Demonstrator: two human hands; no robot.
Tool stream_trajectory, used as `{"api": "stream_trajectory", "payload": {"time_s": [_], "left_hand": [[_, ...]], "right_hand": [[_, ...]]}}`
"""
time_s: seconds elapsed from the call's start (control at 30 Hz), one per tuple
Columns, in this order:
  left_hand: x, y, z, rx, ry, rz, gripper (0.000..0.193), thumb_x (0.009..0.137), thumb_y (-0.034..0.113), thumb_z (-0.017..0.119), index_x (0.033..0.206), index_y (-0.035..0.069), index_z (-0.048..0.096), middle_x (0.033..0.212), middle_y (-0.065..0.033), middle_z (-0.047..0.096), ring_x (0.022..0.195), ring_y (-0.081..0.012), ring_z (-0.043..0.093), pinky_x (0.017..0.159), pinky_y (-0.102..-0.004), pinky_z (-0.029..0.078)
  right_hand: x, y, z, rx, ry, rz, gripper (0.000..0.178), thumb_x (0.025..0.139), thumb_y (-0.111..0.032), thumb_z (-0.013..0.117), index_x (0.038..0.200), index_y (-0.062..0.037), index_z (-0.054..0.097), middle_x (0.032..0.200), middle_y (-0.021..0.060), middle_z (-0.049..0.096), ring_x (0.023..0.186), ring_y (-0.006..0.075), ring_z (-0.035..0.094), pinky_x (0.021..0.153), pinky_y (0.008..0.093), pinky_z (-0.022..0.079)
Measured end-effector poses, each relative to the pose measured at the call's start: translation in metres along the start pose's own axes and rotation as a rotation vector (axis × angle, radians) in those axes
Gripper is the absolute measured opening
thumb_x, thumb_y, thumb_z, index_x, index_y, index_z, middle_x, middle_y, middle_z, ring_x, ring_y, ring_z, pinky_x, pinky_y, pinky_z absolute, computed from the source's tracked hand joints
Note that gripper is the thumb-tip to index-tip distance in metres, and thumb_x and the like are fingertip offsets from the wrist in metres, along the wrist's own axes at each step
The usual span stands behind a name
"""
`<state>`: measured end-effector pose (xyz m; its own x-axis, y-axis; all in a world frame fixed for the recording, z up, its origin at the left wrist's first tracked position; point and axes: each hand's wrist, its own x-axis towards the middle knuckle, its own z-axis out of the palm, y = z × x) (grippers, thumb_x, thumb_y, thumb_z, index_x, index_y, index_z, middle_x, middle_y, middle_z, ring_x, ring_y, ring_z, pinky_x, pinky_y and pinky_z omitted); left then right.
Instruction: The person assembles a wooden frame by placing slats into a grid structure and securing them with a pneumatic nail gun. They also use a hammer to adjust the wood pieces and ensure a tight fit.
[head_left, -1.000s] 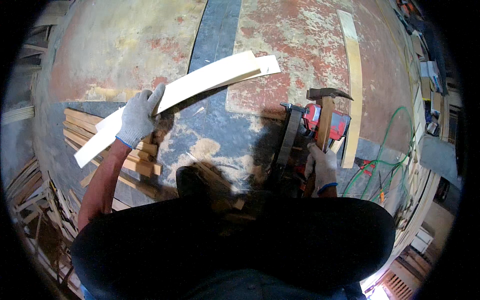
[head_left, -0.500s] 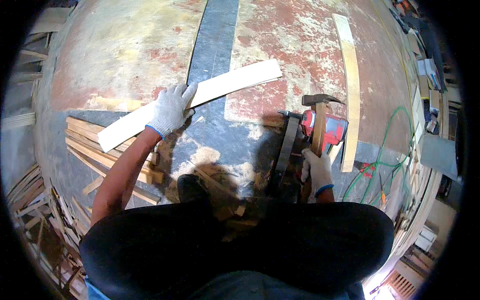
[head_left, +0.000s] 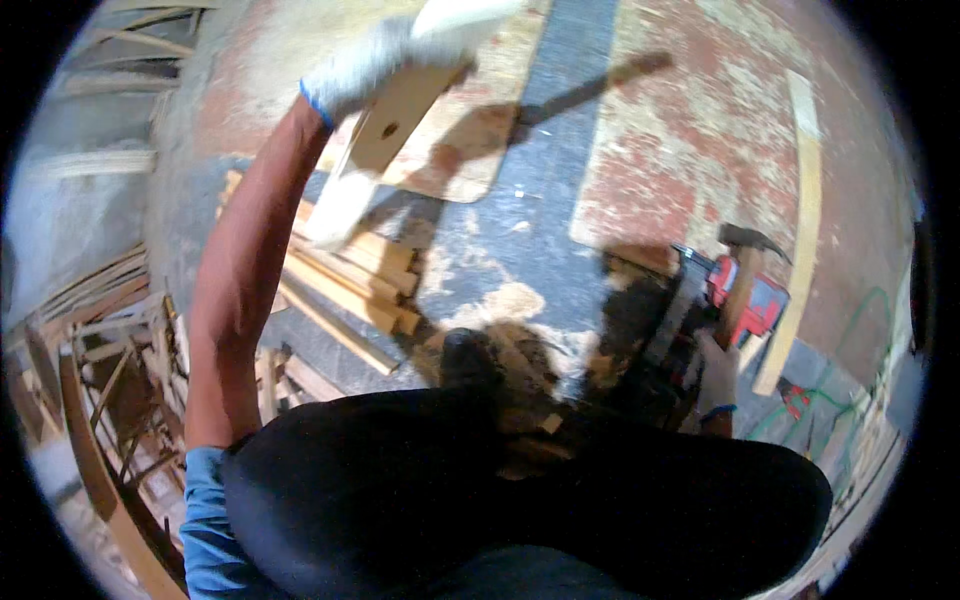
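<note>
My left hand (head_left: 365,72), in a pale glove with a blue cuff, is closed round a wooden board. It holds the board (head_left: 378,140) up off the floor at a tilt; a dark knot shows on one face, and the upper end runs to the top rim. Motion smears this hand a little. At the right, my gloved right hand (head_left: 718,372) grips the wooden handle of a claw hammer (head_left: 742,285), head pointing away from me. Right under the hammer lies a red and black nail gun (head_left: 762,302), its long dark magazine in shadow.
Several wooden strips (head_left: 365,270) are stacked on the floor at the left, below the raised board. A long pale strip (head_left: 805,215) lies at the right, near a green cord (head_left: 825,400) and red-handled pliers (head_left: 795,398). Scrap wood (head_left: 110,370) piles up at far left.
My left hand has raised the board from near the floor and turned it steeper. My right hand still holds the hammer by the nail gun. The whole view has shifted.
</note>
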<state>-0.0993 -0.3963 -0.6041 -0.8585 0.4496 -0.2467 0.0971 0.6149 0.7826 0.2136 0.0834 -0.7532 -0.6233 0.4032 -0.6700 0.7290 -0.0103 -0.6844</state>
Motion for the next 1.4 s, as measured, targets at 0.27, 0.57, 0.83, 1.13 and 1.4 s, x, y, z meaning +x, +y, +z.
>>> {"api": "stream_trajectory", "payload": {"time_s": [0.27, 0.57, 0.83, 1.13, 1.4], "left_hand": [[0.003, 0.023, -0.077, -0.992, 0.258, 0.303, 0.045, 0.095, 0.022, 0.063, 0.13, -0.004, 0.052, 0.099, -0.0158, 0.065, 0.087, -0.0289, 0.066, 0.081, -0.0442, 0.059], [-0.001, -0.085, -0.049, -1.109, 0.483, 0.213, 0.052, 0.095, 0.025, 0.07, 0.135, -0.005, 0.058, 0.127, -0.0175, 0.067, 0.114, -0.0288, 0.066, 0.104, -0.0459, 0.054], [0.005, 0.01, -0.072, -0.195, 0.549, 0.151, 0.045, 0.101, 0.027, 0.066, 0.137, -0.001, 0.063, 0.11, -0.0077, 0.07, 0.094, -0.0169, 0.065, 0.084, -0.0312, 0.054], [0.034, 0.192, 0.118, 0.873, -0.349, 0.167, 0.036, 0.083, 0.019, 0.074, 0.118, 0.013, 0.077, 0.104, -0.0201, 0.075, 0.093, -0.0377, 0.074, 0.085, -0.044, 0.059], [0.097, 0.263, 0.23, 1.232, -0.925, 0.34, 0.038, 0.083, 0.043, 0.064, 0.103, 0.014, 0.078, 0.085, -0.0181, 0.074, 0.082, -0.0391, 0.074, 0.073, -0.0508, 0.059]], "right_hand": [[0.011, 0.014, -0.003, 0.039, -0.027, -0.01, 0.021, 0.097, -0.027, 0.069, 0.092, -0.0078, 0.063, 0.062, -0.0002, 0.053, 0.046, 0.0152, 0.051, 0.039, 0.0324, 0.039], [0.028, 0.035, -0.034, -0.664, 0.217, -0.366, 0.023, 0.095, -0.024, 0.07, 0.094, -0.0012, 0.07, 0.068, 0.005, 0.061, 0.061, 0.017, 0.06, 0.056, 0.0368, 0.049], [0.009, -0.051, 0.0, -0.877, 0.154, -0.406, 0.037, 0.087, -0.038, 0.069, 0.104, -0.0056, 0.065, 0.093, 0.02, 0.071, 0.095, 0.0423, 0.07, 0.079, 0.0547, 0.056], [-0.064, -0.163, -0.032, -0.463, 0.563, -1.492, 0.035, 0.08, -0.028, 0.081, 0.098, -0.0045, 0.063, 0.095, 0.0152, 0.065, 0.099, 0.0366, 0.064, 0.094, 0.0493, 0.047], [-0.039, -0.074, -0.084, -0.872, 0.347, -0.964, 0.022, 0.091, -0.036, 0.07, 0.08, -0.0172, 0.071, 0.071, 0.0065, 0.063, 0.065, 0.0307, 0.067, 0.054, 0.0458, 0.053]]}}
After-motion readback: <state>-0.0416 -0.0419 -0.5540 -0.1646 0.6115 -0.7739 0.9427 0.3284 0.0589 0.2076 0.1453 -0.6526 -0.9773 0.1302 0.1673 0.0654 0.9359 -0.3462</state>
